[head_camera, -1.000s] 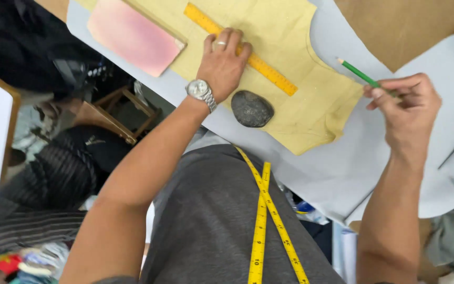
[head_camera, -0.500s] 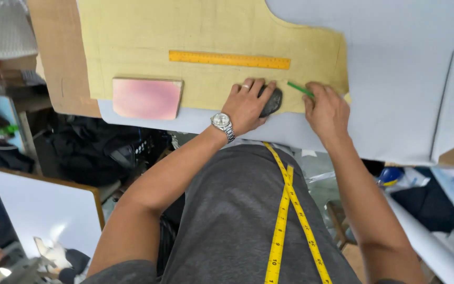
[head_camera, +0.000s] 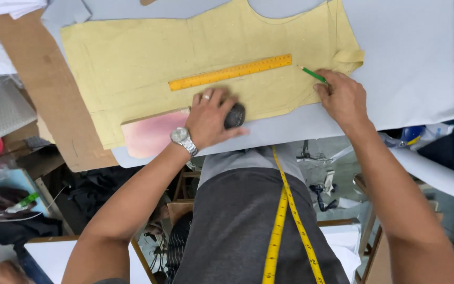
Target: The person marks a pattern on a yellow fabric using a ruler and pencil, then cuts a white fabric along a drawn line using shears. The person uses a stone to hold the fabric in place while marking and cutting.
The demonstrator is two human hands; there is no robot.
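A yellow pattern (head_camera: 148, 58) lies flat on the worktop (head_camera: 411, 63), ruler (head_camera: 230, 72) running lengthwise across it. Below the ruler, the left hand (head_camera: 209, 117) presses spread over a dark stone (head_camera: 235, 115); right of it, the right hand (head_camera: 342, 99) pinches a green pencil (head_camera: 311, 73), nearer the ruler's end.

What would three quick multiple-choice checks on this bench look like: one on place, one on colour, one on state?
1. Where does the ruler lie?
A on the yellow pattern piece
B on the floor
C across the person's lap

2. What colour is the pencil?
A red
B green
C black

3. What is the left hand doing?
A hanging free
B holding scissors
C resting on the dark stone

Answers: 1 A, the ruler sits flat across the pattern; 2 B, its shaft shows green beyond the right hand; 3 C, the palm covers part of the stone.
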